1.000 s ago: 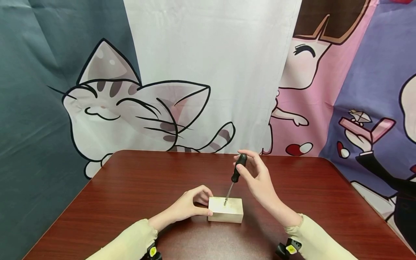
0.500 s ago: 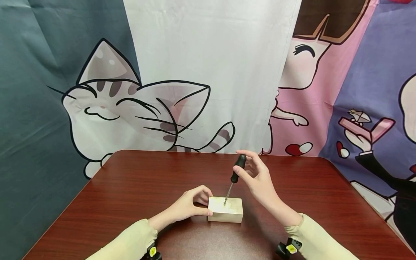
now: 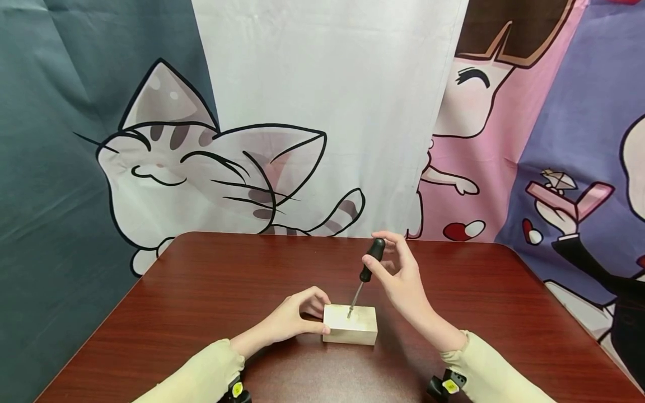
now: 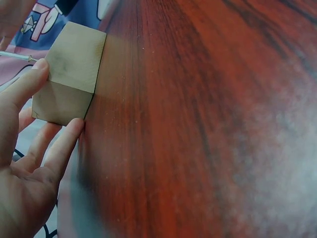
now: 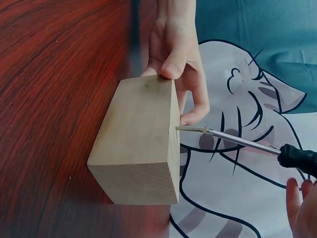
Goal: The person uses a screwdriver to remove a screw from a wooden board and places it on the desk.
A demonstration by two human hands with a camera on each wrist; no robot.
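A pale wooden block lies on the table, and my left hand grips its left end between thumb and fingers. In the left wrist view the thumb presses the block's upper edge while a fingertip touches low on its end. My right hand holds the black handle of a screwdriver between thumb and fingers. In the right wrist view a threaded screw stands partly out of the block's top face, with the screwdriver's tip at its head. The driver leans a little to the right.
The dark red-brown wooden table reaches back to a cloth backdrop printed with a cartoon cat and figures. A small black device with a yellow mark sits at the right wrist, another at the left.
The right hand's fingers and thumb shift slightly round the handle; its top end moves a little left, then back right. The block, the left hand and the screw's place look the same.
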